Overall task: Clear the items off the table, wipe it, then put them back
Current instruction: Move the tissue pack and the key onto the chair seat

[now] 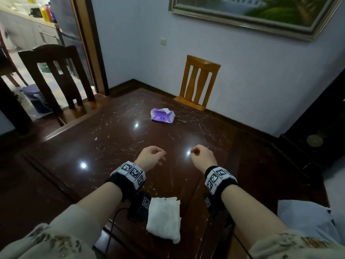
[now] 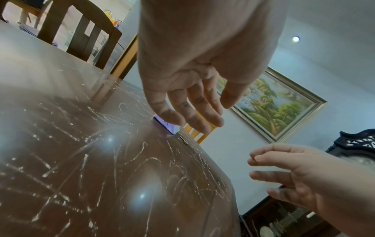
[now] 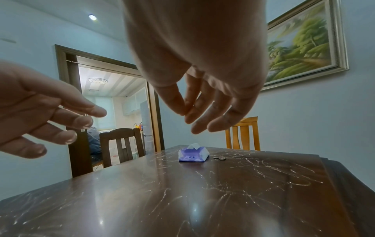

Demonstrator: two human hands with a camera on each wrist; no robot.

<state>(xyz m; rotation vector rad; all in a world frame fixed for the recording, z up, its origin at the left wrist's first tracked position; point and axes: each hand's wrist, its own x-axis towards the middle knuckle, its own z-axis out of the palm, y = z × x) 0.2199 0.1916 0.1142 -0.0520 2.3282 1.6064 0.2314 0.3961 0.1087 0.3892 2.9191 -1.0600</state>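
A purple tissue pack (image 1: 162, 116) (image 3: 193, 154) lies near the far side of the dark scratched table (image 1: 104, 139), with a small key (image 1: 182, 121) (image 3: 220, 158) just right of it. A folded white cloth (image 1: 164, 217) lies at the near edge between my forearms. My left hand (image 1: 152, 156) (image 2: 188, 102) and right hand (image 1: 200, 155) (image 3: 202, 105) hover side by side above the middle of the table. The fingers of both hang loosely and hold nothing. The left wrist view shows only a corner of the tissue pack (image 2: 165, 125) behind my fingers.
A light wooden chair (image 1: 198, 83) stands at the table's far side, a dark chair (image 1: 56, 75) at the far left by the doorway. A dark cabinet (image 1: 317, 131) stands to the right. A framed painting (image 1: 252, 14) hangs on the wall.
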